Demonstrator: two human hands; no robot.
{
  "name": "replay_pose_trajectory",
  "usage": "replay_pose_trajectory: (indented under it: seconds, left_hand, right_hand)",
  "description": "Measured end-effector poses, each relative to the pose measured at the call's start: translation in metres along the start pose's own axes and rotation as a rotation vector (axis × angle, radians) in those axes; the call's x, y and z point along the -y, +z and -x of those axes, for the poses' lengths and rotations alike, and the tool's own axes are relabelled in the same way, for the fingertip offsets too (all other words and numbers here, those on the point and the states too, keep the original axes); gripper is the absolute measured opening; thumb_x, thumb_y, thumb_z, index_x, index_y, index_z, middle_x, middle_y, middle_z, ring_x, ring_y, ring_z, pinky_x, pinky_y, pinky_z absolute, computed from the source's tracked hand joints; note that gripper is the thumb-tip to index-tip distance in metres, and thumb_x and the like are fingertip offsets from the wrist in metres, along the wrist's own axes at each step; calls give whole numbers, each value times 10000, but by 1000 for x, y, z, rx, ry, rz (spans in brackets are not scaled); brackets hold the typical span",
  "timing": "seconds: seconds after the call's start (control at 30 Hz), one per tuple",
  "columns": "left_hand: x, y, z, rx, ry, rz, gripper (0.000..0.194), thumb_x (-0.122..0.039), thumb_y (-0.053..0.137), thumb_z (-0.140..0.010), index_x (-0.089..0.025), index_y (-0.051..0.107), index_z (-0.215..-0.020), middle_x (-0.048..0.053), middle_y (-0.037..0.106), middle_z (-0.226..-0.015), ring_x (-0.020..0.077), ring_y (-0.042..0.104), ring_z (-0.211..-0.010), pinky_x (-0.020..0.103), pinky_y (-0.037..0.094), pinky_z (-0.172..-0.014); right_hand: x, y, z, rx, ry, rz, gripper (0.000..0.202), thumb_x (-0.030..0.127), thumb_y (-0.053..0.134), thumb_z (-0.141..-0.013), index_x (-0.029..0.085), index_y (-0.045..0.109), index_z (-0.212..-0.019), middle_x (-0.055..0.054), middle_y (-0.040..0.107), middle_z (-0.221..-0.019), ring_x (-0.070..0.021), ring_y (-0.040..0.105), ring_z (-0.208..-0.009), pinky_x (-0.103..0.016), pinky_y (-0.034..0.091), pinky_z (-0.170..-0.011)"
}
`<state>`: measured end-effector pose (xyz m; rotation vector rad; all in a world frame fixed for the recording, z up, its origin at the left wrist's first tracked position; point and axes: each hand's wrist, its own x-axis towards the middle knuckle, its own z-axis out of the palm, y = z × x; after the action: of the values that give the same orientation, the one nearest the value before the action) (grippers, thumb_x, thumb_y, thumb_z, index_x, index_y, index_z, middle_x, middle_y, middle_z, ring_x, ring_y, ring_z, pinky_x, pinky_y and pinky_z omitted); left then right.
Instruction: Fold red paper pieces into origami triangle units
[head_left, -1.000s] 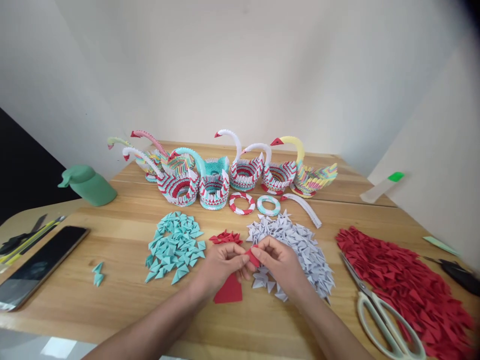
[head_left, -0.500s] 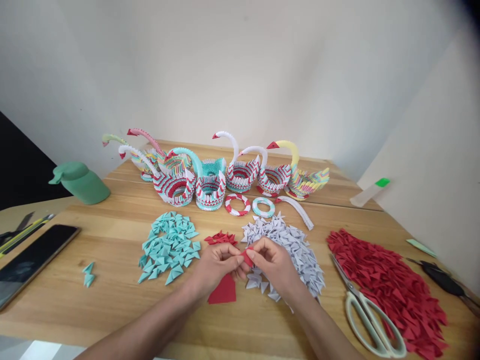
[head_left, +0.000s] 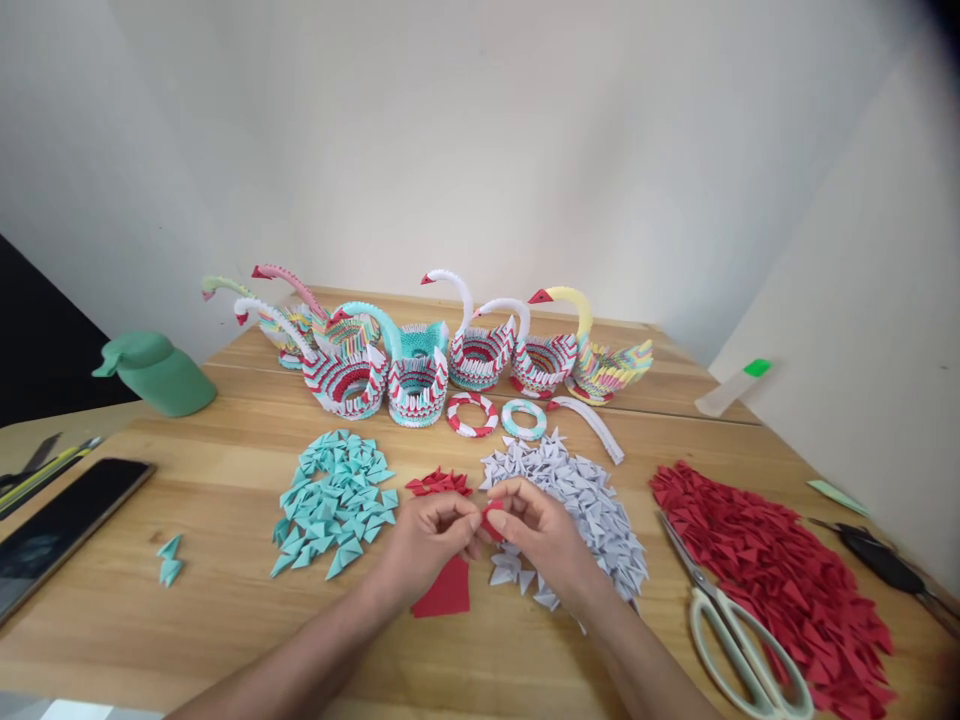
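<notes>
A small folded red paper piece [head_left: 493, 519] is between my hands, above the wooden table. My right hand [head_left: 541, 528] pinches it between thumb and fingers. My left hand [head_left: 431, 537] is closed too, its thumb and fingertips meeting at the piece's left edge; the fingers partly hide the paper. Under my left hand lies a flat red paper sheet [head_left: 444, 590], partly covered. Just beyond the hands sits a small heap of folded red pieces [head_left: 439, 482]. A pile of white folded pieces [head_left: 592, 500] spreads beside and behind my right hand.
Turquoise pieces [head_left: 341, 495] are heaped at left, a phone [head_left: 71, 525] farther left. Scissors [head_left: 731, 625] lie against a large red pile [head_left: 780, 580] at right. Several paper swans [head_left: 480, 355] stand at the back, with two paper rings [head_left: 472, 432] in front. A green container [head_left: 161, 378] is back left.
The fingers have shifted slightly around the red piece, and the left fingertips show less overlap with it. The whole view has tilted a little; the other things stay put.
</notes>
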<state>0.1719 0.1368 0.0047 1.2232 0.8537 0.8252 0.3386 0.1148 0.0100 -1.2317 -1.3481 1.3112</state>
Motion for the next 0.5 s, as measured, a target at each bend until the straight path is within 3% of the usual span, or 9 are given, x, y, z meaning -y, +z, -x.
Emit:
replay_pose_trajectory:
  seconds: [0.17,0.33,0.5]
  left_hand:
    - [-3,5,5,0,40,-107,205,-281,617,-765,-123,643,-637,18,627,-571,101,552,-526,198,427,-540]
    - [0,4,4,26,7,-63,256,-340,625,-766,-119,649,-639,19,627,-577,89,533,-487,193,414,-508]
    - [6,-3,-4,-78,-3,81,333,-440,644,-753,-121,623,-658,6,609,-561,83,521,-440,195,415,-467]
  right_hand:
    - [2,0,2,1,7,15,272,399,618,-821,181,529,-686,38,516,-600,-111,446,-558,-228,341,-528]
    - [2,-6,1,-153,-10,-111,324,435,556,-882,178,544,-685,25,514,-631,-119,476,-592,-234,384,-584]
    - [2,-5,1,-23,-10,-115,355,518,541,-873,170,595,-826,-13,584,-708,-153,538,-648,-262,418,-624]
